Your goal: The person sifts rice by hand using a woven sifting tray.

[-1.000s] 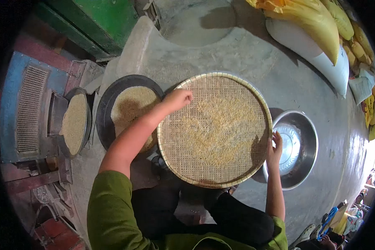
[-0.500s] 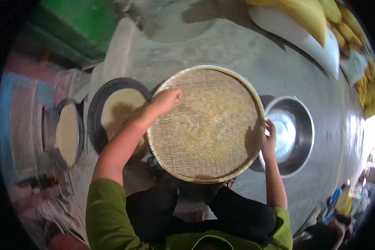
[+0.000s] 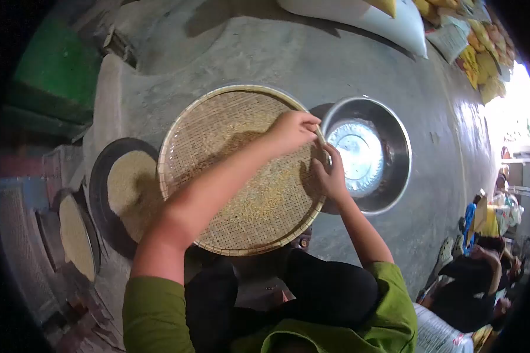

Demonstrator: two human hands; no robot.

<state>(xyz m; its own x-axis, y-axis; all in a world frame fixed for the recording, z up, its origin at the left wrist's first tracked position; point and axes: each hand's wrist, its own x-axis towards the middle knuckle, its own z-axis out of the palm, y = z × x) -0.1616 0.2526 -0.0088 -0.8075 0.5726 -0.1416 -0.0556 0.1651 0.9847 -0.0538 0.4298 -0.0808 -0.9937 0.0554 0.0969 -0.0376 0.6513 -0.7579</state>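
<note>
A round woven tray [image 3: 218, 117] with grain spread thinly over it lies in front of my knees. My left hand [image 3: 294, 132] has reached across the tray to its right rim, with its fingers pinched together beside the rim; what they hold is too small to make out. Just below it, my right hand [image 3: 331, 173] grips the tray's right rim, thumb on the inner side. A metal basin [image 3: 397, 170] with a shiny bottom stands directly right of the tray. Shadows of my arm and hands fall on the grain.
To the left are a dark basin of grain [image 3: 103, 194] and another grain-filled container [image 3: 77, 238]. A green box [image 3: 56, 70] stands at upper left, sacks [image 3: 371, 23] at the top right. Another person [image 3: 471, 288] is at the lower right.
My left hand has moved from the tray's left side across to its right rim. The view has shifted, so tray and basins appear farther left.
</note>
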